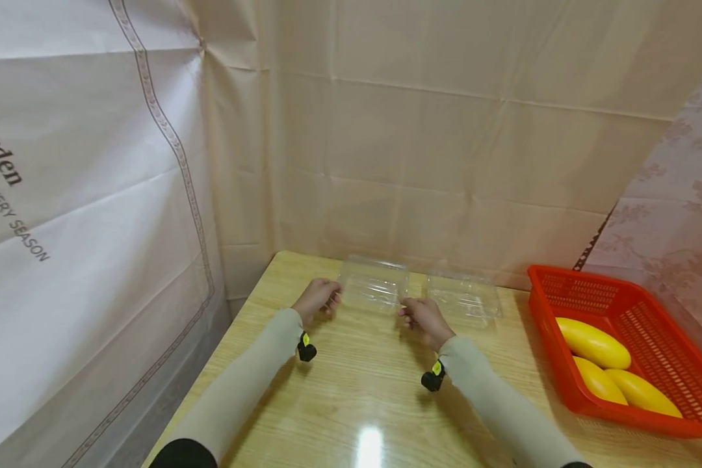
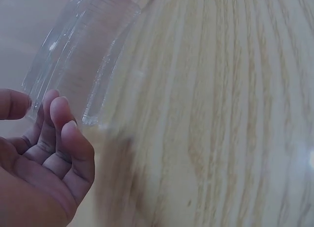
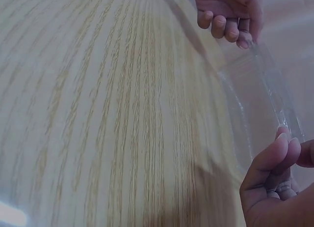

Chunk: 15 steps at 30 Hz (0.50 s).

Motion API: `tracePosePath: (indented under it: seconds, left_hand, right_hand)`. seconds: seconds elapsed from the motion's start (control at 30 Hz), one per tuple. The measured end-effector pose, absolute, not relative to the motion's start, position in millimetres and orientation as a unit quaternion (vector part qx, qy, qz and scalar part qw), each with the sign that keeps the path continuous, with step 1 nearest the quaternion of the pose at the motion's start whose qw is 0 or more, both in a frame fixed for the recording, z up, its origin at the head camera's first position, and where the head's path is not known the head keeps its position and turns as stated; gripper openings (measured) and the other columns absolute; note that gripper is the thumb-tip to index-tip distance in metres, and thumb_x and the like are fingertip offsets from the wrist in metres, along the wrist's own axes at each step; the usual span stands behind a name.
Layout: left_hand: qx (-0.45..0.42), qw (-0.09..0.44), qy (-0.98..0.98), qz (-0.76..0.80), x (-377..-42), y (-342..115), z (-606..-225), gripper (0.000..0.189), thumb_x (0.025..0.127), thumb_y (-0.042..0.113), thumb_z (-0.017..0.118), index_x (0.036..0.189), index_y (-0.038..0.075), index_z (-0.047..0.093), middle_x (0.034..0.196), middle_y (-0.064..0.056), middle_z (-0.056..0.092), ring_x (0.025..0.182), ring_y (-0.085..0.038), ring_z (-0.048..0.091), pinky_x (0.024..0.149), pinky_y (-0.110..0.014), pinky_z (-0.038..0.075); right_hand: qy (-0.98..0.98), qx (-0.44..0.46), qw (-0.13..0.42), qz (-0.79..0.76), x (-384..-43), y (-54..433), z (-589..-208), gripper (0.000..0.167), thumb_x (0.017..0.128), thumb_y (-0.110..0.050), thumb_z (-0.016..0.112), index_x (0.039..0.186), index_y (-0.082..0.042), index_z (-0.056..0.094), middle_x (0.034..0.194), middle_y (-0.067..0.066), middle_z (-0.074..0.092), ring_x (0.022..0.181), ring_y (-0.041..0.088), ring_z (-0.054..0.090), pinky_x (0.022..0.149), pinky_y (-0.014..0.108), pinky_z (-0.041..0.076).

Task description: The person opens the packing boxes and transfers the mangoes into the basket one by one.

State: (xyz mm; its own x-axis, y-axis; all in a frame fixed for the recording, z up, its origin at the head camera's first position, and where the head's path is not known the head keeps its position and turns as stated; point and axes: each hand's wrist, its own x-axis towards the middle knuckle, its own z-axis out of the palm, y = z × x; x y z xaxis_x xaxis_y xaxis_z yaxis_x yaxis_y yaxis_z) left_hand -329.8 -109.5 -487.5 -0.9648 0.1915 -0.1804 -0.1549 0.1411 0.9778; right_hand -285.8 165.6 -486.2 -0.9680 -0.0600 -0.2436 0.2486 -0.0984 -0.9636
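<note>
A clear plastic clamshell container is near the back edge of the wooden table. My left hand pinches its left end between thumb and fingertips. At its right end, my right hand pinches the edge the same way. Up close in the left wrist view, the ridged transparent wall of the container runs up from the left fingertips. In the right wrist view the container spans the space between both hands. A second clear plastic container stands to the right, just beyond my right hand.
On the right of the table stands a red plastic basket holding yellow, mango-like oval fruits. A beige cloth hangs behind the table, and a white printed cloth hangs at left.
</note>
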Motion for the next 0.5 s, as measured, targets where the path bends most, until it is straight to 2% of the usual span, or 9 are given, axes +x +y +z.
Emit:
tracePosePath:
  seconds: [0.5]
  left_hand:
    - [-0.003, 0.138, 0.755, 0.641, -334.4, -115.0, -495.9, 0.034, 0.108, 0.024, 0.051, 0.118, -0.007, 0.062, 0.082, -0.006, 0.062, 0.059, -0.01, 0.053, 0.049, -0.023, 0.044]
  right_hand:
    - [0.66, 0.073, 0.118, -0.738, -294.3, 162.9, -492.1, 0.045, 0.108, -0.013, 0.048, 0.145, 0.013, 0.043, 0.079, 0.006, 0.063, 0.058, 0.004, 0.048, 0.055, 0.019, 0.044]
